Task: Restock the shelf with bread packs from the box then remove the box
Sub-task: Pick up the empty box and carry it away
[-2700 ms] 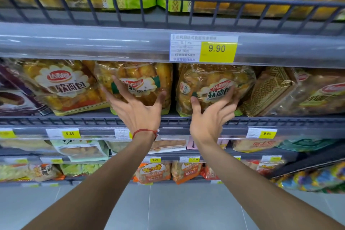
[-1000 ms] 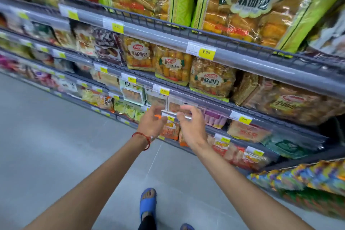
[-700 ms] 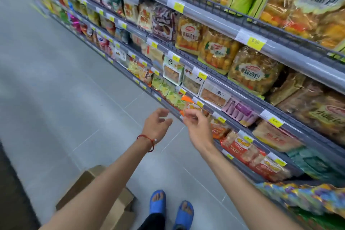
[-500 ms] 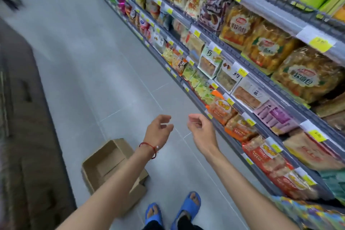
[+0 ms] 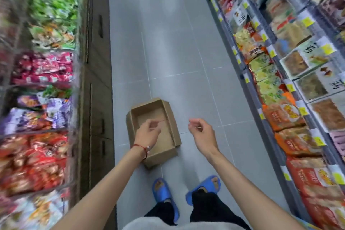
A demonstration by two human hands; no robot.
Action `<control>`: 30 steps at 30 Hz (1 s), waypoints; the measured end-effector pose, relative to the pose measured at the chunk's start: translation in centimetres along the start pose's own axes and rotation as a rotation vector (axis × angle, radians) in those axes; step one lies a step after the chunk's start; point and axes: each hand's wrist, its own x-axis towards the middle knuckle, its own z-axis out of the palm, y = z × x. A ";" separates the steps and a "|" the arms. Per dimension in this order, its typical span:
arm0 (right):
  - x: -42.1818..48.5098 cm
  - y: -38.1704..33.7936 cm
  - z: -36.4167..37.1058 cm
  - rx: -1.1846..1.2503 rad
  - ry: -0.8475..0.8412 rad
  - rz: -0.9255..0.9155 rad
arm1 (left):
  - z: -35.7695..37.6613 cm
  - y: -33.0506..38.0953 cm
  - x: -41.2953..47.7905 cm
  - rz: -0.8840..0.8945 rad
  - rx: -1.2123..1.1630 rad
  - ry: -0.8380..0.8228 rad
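Looking straight down an aisle, the view takes in a grey top hem at the near edge, dark trousers, and two blue sandals planted on the grey tile floor. Both bare forearms reach forward from the near corners. The left hand, with a red cord at the wrist, hangs over the box — its fingers loosely curled, grasping nothing, the thumb tip near the forefinger. The right hand hovers to the right of the box, above bare floor; its fingers are half curled too and it grips nothing.

The box sits on the floor just beyond the feet, a shallow brown cardboard tray with its flaps folded outward. Its inside shows only bare cardboard, no packs in it.

On the right runs the shelf, grey rails carrying yellow price tags and rows of bagged goods: orange and red packs nearest, green ones farther on, clear trays with pale labels on the level above. On the left stands a display of red, purple, pink and green bags, heavily blurred, with a dark brown panel below it facing the aisle. The floor stretches away between them into the distance.
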 end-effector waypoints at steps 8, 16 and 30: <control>5.5 1.8 6.8 -0.089 -0.093 0.054 | -4.1 -7.4 5.1 -0.191 -0.064 0.106; 16.3 8.0 10.7 -0.232 -0.191 0.072 | -1.4 -14.5 13.0 -0.373 -0.094 0.246; 33.3 32.4 22.6 -0.492 -0.149 0.063 | 8.3 -39.6 33.6 -0.367 0.173 0.283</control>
